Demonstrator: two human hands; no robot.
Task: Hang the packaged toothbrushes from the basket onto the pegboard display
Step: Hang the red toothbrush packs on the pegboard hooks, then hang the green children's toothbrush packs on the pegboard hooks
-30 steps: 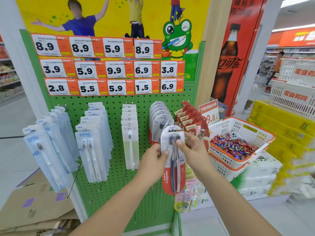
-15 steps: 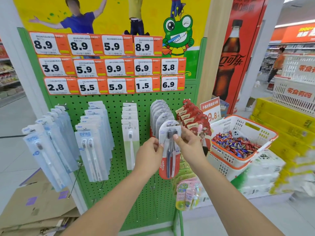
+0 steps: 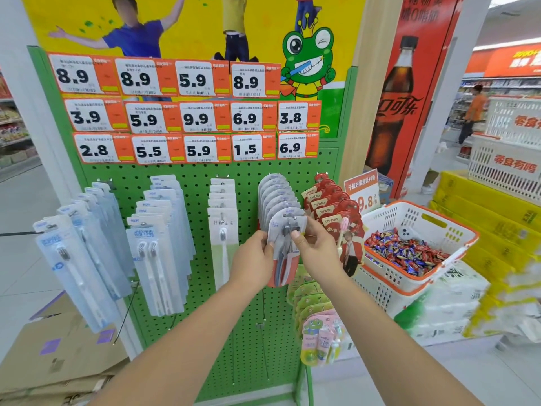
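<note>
1. Since 1 second ago the toothbrush pack (image 3: 285,247) has gone up and in toward the pegboard (image 3: 248,332). Its rounded top, which then sat below and in front of the hanging row, now lies level with the front pack of the grey row (image 3: 275,197), touching or just off it.
2. The left hand (image 3: 254,259) pinches the pack's left edge, thumb on the front. The right hand (image 3: 314,247) pinches the right edge near the top, thumb pressing the blister by the brush heads. Both grips hold the pack; neither is free.
3. My reading: the hang hole is being lined up with the peg tip, so this pack is at the threading step. I cannot tell whether the peg is already through the hole, since the card top hides it.
4. Edges: the red packs (image 3: 330,203) hang just beside the right hand, close to its knuckles. The white single-brush packs (image 3: 223,227) hang just left of the left hand. The gap between these 2 rows is narrow.
5. Open room lies toward the person and downward, where bare pegboard shows between the forearms. The candy basket (image 3: 456,230) stands well to the right, clear of the arms.
6. The basket that supplies the toothbrushes is not in view.
</note>
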